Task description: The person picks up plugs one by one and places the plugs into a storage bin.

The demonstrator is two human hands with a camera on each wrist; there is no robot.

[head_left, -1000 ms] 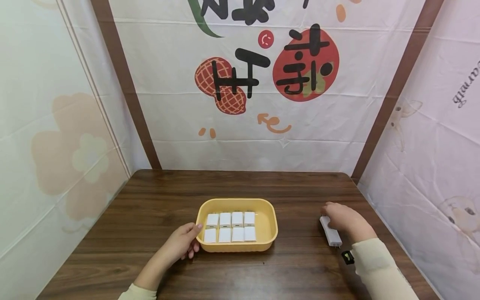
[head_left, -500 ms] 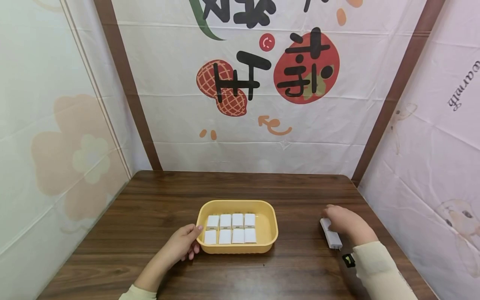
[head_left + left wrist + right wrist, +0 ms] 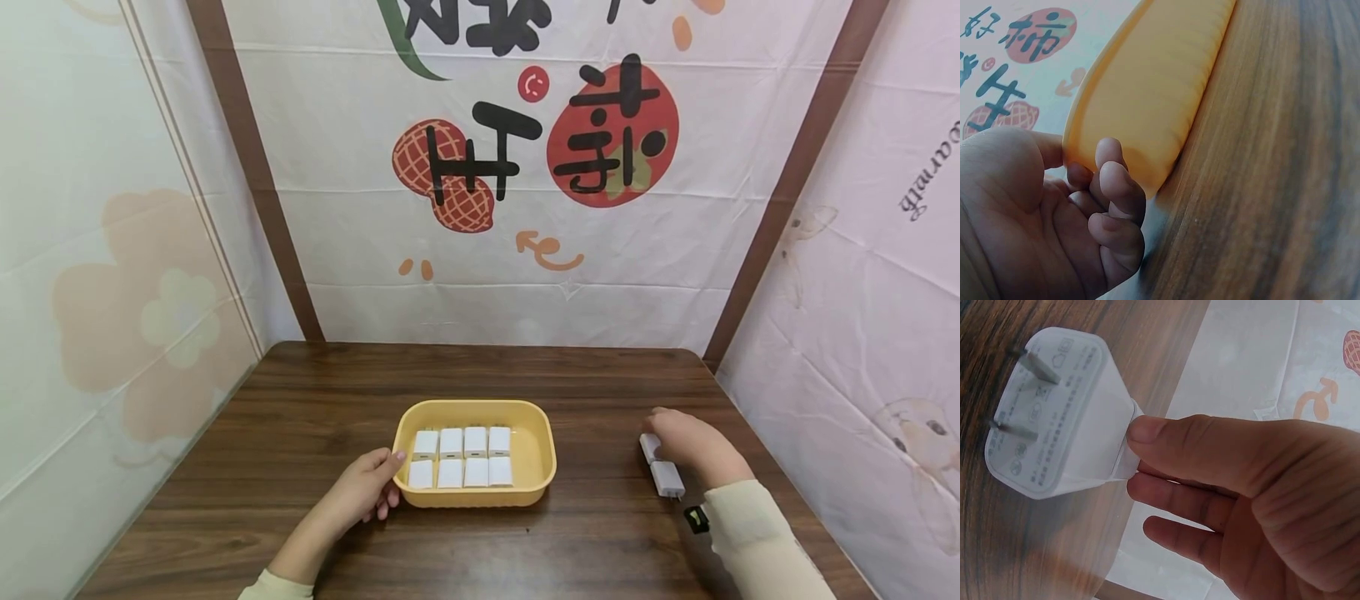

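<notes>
My left hand (image 3: 367,483) pinches the left rim of a yellow tray (image 3: 528,498), thumb over the edge and a finger against the outer wall. In the left wrist view the remaining fingers of that hand (image 3: 1054,206) curl loosely beside the tray (image 3: 1147,81). White plug chargers (image 3: 450,473) lie in two rows inside. Right of the tray, my right hand (image 3: 693,446) grips a white charger (image 3: 649,447). A second charger (image 3: 667,479) lies just nearer, its two prongs facing the right wrist camera (image 3: 1060,419). It hides most of the gripped one, where the thumb of my right hand (image 3: 1229,462) presses.
The brown wooden table (image 3: 345,375) carries the tray at its middle. A printed white cloth (image 3: 360,300) hangs behind the far edge, with further cloths at both sides. Bare tray floor (image 3: 531,450) shows right of the rows.
The far charger on the right has shifted slightly against the nearer one, and a seam now shows between them. My left hand and the tray stay put.
</notes>
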